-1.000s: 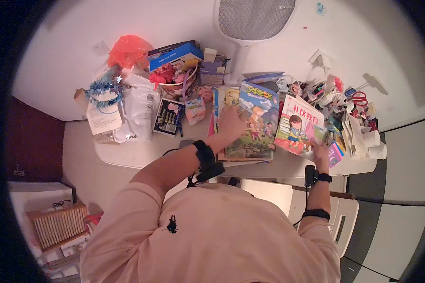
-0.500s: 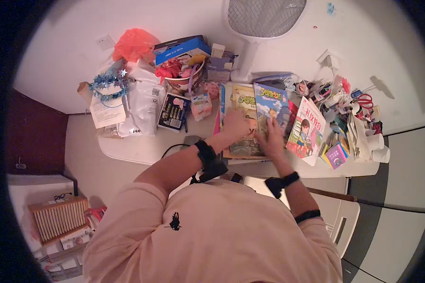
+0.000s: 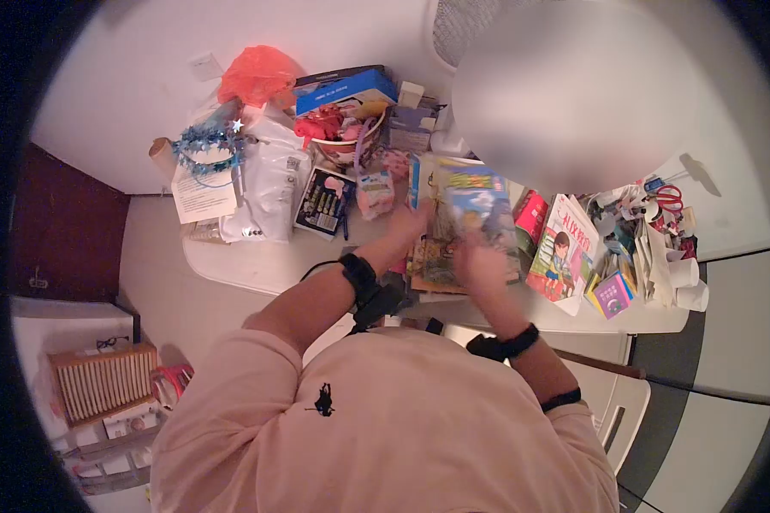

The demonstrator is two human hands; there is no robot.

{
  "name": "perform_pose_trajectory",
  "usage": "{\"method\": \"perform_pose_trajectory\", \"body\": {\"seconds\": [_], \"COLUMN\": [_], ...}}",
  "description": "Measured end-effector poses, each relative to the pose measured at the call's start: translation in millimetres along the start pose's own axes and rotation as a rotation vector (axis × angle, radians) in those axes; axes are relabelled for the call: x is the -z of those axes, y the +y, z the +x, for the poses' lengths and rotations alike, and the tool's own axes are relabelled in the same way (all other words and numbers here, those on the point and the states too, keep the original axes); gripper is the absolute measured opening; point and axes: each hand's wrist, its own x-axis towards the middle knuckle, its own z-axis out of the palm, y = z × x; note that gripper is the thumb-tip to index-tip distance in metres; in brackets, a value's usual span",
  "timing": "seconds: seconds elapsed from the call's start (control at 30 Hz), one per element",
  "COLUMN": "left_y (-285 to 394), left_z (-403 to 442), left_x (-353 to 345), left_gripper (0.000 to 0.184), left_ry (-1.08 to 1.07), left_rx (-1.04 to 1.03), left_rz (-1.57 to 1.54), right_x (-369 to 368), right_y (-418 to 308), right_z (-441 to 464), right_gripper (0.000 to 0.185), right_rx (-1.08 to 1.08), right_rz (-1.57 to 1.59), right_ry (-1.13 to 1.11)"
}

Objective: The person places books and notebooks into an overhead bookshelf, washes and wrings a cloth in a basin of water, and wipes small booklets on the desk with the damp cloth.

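Note:
A blue-covered magazine, smeared by motion, lies over a stack of magazines at the table's front edge. My right hand is closed on its lower part, with the thumb and fingers blurred. At the left side of the stack rests my left hand; its fingertips are smeared and partly merge with the covers, so their grip does not show. Just right of the stack lean a red book and a white picture book with a cartoon child.
On the left are a white plastic package, a dark boxed set and a pink-and-white packet. Behind them stands a filled basket. Cups and red scissors are at the right. A pale blurred shape hides the back right.
The blue magazine has shifted left over the stack with my right hand. My left hand has moved slightly toward the stack's left edge. A pale blur now covers the back right.

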Motion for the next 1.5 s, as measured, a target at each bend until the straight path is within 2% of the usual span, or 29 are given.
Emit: {"method": "perform_pose_trajectory", "body": {"seconds": [0.03,0.1,0.13,0.17,0.23,0.27,0.3,0.33,0.4,0.43,0.5,0.53,0.57,0.6,0.63,0.67,0.7,0.73,0.8,0.87,0.9,1.0,1.03,1.07,1.13,1.2,1.27,1.4,1.5], "left_y": [2.1,11.8,1.2,-20.9,-27.8,-15.4,-8.3,-22.9,-61.7,-41.6,18.9,19.5,20.5,20.8,25.6,33.8,39.5,41.4,48.2,54.0,55.1,26.0,15.9,8.6,5.0,9.9,27.2,91.3,77.2], "left_z": [-0.8,1.8,11.7,26.7,27.5,12.3,3.1,13.4,46.3,33.2,-14.5,-20.1,-24.5,-28.7,-35.1,-43.6,-52.4,-61.1,-75.2,-86.0,-89.2,-52.5,-40.8,-31.4,-27.1,-34.0,-39.6,-63.7,-35.1], "left_x": [1.8,13.0,8.3,-2.4,-3.2,4.8,9.2,6.0,-3.8,5.6,33.5,27.4,19.3,11.9,10.1,12.3,12.8,6.4,-9.5,-15.0,-15.2,-20.0,-18.8,-14.0,-9.0,-3.9,9.8,53.4,49.7], "left_gripper": [0.065,0.070,0.070,0.066,0.062,0.071,0.080,0.080,0.059,0.059,0.074,0.074,0.072,0.070,0.070,0.069,0.068,0.068,0.065,0.068,0.072,0.065,0.065,0.067,0.070,0.075,0.077,0.083,0.088], "left_ry": [-0.004,-0.172,-0.170,-0.105,-0.039,-0.018,0.002,0.001,-0.113,-0.113,-0.229,-0.229,-0.043,0.145,0.148,0.079,0.011,0.021,-0.173,-0.232,-0.303,-0.290,-0.296,-0.409,-0.525,-0.369,-0.340,-0.384,-0.327], "left_rx": [0.001,0.161,0.159,0.176,0.194,0.099,0.005,0.006,-0.141,-0.142,-0.109,-0.110,-0.236,-0.356,-0.352,-0.457,-0.559,-0.549,-0.420,-0.378,-0.346,-0.375,-0.377,-0.290,-0.204,-0.367,-0.465,-0.672,-0.663], "left_rz": [-0.001,-0.064,-0.064,-0.148,-0.236,-0.136,-0.036,-0.038,0.010,0.008,0.045,0.045,0.223,0.400,0.395,0.448,0.500,0.497,0.186,0.165,0.149,0.097,0.099,0.010,-0.072,-0.012,-0.058,-0.281,-0.124], "right_x": [-0.2,1.2,4.2,4.9,0.0,-4.6,-11.1,-18.3,-30.9,-33.5,-27.6,-24.8,-30.5,-38.9,-43.9,-37.3,-29.0,-22.9,-48.8,-50.3,-50.8,-25.4,-15.7,-11.3,-13.0,-12.3,12.9,79.3,91.9], "right_y": [-12.7,-30.8,-28.7,-18.3,18.1,35.6,53.0,63.9,73.8,76.5,71.1,68.5,71.1,74.2,77.3,75.9,76.2,76.9,108.7,113.0,116.6,100.8,90.7,86.3,89.0,91.6,80.0,52.6,47.3], "right_z": [-2.7,-2.8,7.3,13.8,22.8,24.9,26.4,27.1,29.6,30.0,27.0,25.8,25.6,24.5,22.5,19.5,15.7,12.7,14.6,7.8,3.6,-4.9,-7.3,-8.4,-5.9,-5.9,-5.5,-1.1,5.3], "right_gripper": [0.037,0.039,0.043,0.043,0.050,0.050,0.058,0.065,0.068,0.071,0.070,0.069,0.069,0.067,0.065,0.065,0.062,0.059,0.057,0.049,0.049,0.045,0.040,0.035,0.037,0.040,0.047,0.052,0.054], "right_rx": [-0.004,0.235,0.053,0.054,0.156,0.160,-0.048,-0.259,-0.275,-0.291,-0.336,-0.378,-0.376,-0.328,-0.276,-0.271,-0.372,-0.473,-0.519,-0.604,-0.604,-0.644,-0.626,-0.608,-0.556,-0.509,-0.266,-0.108,-0.066], "right_rz": [-0.002,0.053,0.262,0.263,0.064,0.062,0.334,0.599,0.564,0.535,0.573,0.608,0.607,0.759,0.909,0.905,0.997,1.087,1.123,1.306,1.300,1.313,1.376,1.440,1.388,1.332,1.316,1.318,1.330], "right_ry": [-0.001,0.069,-0.121,-0.121,0.575,0.572,0.392,0.202,0.160,0.115,0.092,0.068,0.069,0.130,0.188,0.180,0.110,0.037,0.011,-0.060,-0.067,-0.044,-0.033,-0.021,0.007,0.030,0.335,0.448,0.448]}}
